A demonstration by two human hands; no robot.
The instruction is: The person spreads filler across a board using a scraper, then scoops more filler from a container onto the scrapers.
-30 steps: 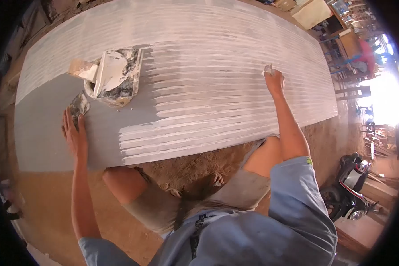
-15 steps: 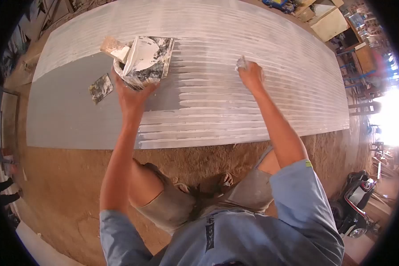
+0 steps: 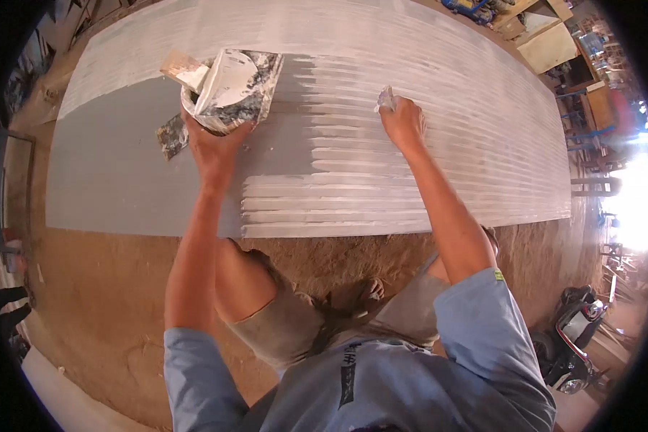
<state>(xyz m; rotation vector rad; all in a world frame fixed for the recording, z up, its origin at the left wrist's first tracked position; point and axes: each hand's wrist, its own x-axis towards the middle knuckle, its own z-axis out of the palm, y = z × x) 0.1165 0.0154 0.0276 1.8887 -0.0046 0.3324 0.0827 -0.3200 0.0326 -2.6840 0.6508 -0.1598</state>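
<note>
A large grey panel (image 3: pixel 122 165) lies in front of me, much of it covered with white stripes of paste. My left hand (image 3: pixel 217 147) is wrapped round a white-smeared container (image 3: pixel 212 119). On the container rest a spattered square plate (image 3: pixel 255 90) with white paste and a wooden-handled tool (image 3: pixel 185 70). Just left of that hand, a small stained square plate (image 3: pixel 171 137) lies on the grey part. My right hand (image 3: pixel 405 122) is closed round a whitish crumpled-looking item (image 3: pixel 386 99) above the striped part; what it is cannot be made out.
Brown dirt floor (image 3: pixel 122 302) lies between the panel and my legs. A motorcycle (image 3: pixel 572 335) stands at the lower right. Wooden boxes (image 3: pixel 547 47) and blue equipment (image 3: pixel 471 9) are beyond the far right edge. Dark-clad feet of a person (image 3: pixel 13 306) show at the far left.
The view has shifted a little over the panel. My left hand with the container now partly overlaps the small plate. My right hand has moved slightly left and stays closed.
</note>
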